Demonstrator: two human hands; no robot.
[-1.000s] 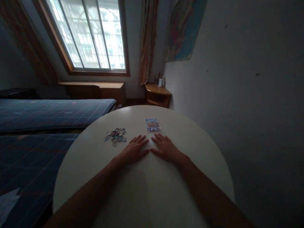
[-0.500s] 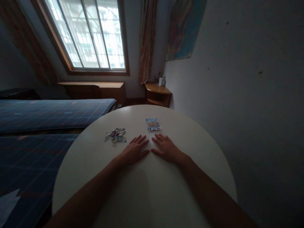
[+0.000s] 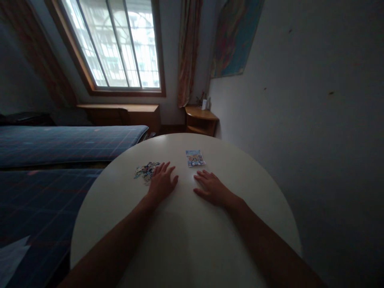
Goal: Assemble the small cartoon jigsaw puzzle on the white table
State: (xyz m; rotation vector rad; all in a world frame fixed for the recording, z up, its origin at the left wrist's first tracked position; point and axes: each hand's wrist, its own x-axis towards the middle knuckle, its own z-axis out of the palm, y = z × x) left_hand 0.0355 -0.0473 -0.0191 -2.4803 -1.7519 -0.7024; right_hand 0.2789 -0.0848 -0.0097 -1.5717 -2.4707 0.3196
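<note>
A loose pile of small jigsaw puzzle pieces (image 3: 144, 171) lies on the left part of the round white table (image 3: 186, 236). My left hand (image 3: 162, 182) is at the pile's right edge, fingers spread, and covers some of the pieces; whether it touches them I cannot tell. My right hand (image 3: 211, 188) rests palm down near the table's middle, its fingers apart and holding nothing. Just beyond that hand is a small colourful picture card or packet (image 3: 195, 158), lying flat and untouched.
Beds with blue plaid covers (image 3: 72, 144) stand along the table's left side, with white paper (image 3: 13, 254) at the lower left. A wooden corner shelf (image 3: 201, 114) is behind the table. To the right runs a bare wall (image 3: 315, 140).
My left hand has moved left, from beside my right hand to the edge of the puzzle pieces. My right hand has stayed almost in place. The view has shifted slightly.
</note>
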